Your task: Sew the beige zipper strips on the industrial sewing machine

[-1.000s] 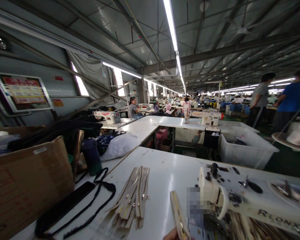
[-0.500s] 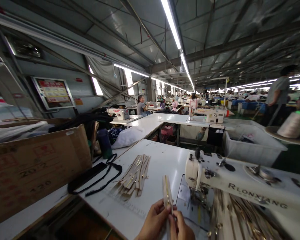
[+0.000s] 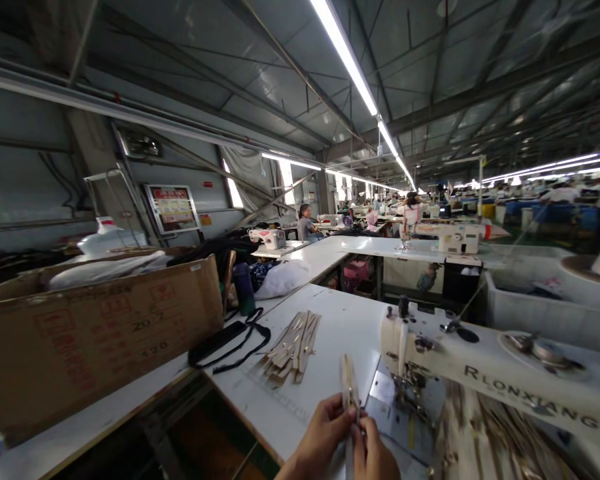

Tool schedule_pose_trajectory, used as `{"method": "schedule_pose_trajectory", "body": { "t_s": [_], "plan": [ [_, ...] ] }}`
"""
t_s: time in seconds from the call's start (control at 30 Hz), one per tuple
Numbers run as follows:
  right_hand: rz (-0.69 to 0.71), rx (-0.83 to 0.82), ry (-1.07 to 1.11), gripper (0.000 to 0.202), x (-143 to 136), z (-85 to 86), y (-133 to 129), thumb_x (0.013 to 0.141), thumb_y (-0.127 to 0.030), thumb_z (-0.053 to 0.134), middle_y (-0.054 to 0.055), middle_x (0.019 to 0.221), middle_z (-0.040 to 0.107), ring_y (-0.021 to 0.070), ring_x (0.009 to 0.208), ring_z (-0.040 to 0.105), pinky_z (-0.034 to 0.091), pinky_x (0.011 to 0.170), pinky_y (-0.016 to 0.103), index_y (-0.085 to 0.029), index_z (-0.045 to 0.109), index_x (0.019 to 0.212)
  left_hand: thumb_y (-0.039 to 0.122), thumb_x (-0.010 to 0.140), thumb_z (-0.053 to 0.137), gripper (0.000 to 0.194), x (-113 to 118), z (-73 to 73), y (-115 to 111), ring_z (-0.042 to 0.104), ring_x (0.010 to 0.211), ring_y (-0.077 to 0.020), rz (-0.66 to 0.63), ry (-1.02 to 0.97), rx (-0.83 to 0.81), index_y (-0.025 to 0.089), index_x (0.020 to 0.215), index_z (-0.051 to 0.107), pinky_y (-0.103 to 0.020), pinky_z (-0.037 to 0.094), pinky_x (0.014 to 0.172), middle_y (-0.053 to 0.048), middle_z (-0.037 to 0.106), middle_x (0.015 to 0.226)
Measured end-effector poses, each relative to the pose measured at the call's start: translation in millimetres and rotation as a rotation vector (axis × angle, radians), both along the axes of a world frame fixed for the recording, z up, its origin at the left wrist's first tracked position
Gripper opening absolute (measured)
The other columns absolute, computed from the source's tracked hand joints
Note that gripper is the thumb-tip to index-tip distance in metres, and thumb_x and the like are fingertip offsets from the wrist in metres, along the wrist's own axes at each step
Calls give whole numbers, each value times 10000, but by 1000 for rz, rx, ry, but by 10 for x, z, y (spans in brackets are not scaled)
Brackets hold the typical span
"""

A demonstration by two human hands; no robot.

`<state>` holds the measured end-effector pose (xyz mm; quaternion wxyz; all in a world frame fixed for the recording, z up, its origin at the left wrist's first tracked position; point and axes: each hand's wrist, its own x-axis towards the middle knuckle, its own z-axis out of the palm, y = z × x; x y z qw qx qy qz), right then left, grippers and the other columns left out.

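Both my hands hold one beige zipper [image 3: 349,379] upright over the table, just left of the sewing machine's needle area. My left hand [image 3: 326,430] pinches it near its metal slider, fingers closed. Close beside it, my right hand [image 3: 371,445] grips the lower part of the same tape; its fingers are closed too, and the zipper's bottom end is partly hidden by the hands. Beyond them a fanned stack of beige zippers [image 3: 294,345] lies on the white tabletop. Right of my hands stands the sewing machine [image 3: 460,353], with a bundle of similar zippers [image 3: 485,433] under its arm.
A large cardboard box [image 3: 130,333] stands at the left. Black straps [image 3: 250,337] and a dark bottle [image 3: 243,289] lie or stand near it. A white plastic bin [image 3: 535,307] sits behind the machine. A person [image 3: 307,225] sits farther back.
The view has turned left, so the surroundings appear shifted to the right and more of the cardboard box shows. Both hands keep their hold on the zipper.
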<state>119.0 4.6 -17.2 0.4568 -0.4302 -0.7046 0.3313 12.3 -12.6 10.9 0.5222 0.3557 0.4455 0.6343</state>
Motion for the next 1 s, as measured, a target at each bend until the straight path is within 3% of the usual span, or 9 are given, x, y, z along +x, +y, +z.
{"method": "schedule_pose_trajectory", "body": {
  "t_s": [0.17,0.4,0.67,1.0],
  "plan": [
    [37,-16,-32,636,30,-91,24,938,-625,146,83,818,743,200,680,709,478,544,220,-220,636,931,365,720,792,321,35,96,-49,636,733,-156,-4,-15,21,96,861,686,-232,462,707,-86,697,798],
    [211,-44,-41,402,139,25,43,953,-453,313,93,906,739,198,813,706,483,670,213,-196,622,982,337,727,787,303,29,137,-72,649,701,-168,-39,-93,-2,90,867,681,-257,489,686,-93,697,793],
    [162,-41,-50,294,171,118,13,921,-340,385,82,891,736,204,798,697,471,677,238,-191,633,972,310,676,825,331,43,118,-72,654,682,-173,-2,-101,2,69,853,682,-275,509,688,-113,707,812],
    [177,-15,-13,263,167,67,49,900,-362,405,94,915,727,229,817,690,475,699,279,-209,618,908,340,653,834,360,32,69,-51,640,661,-162,-35,-80,38,75,840,680,-245,488,648,-103,699,780]
  ]
}}
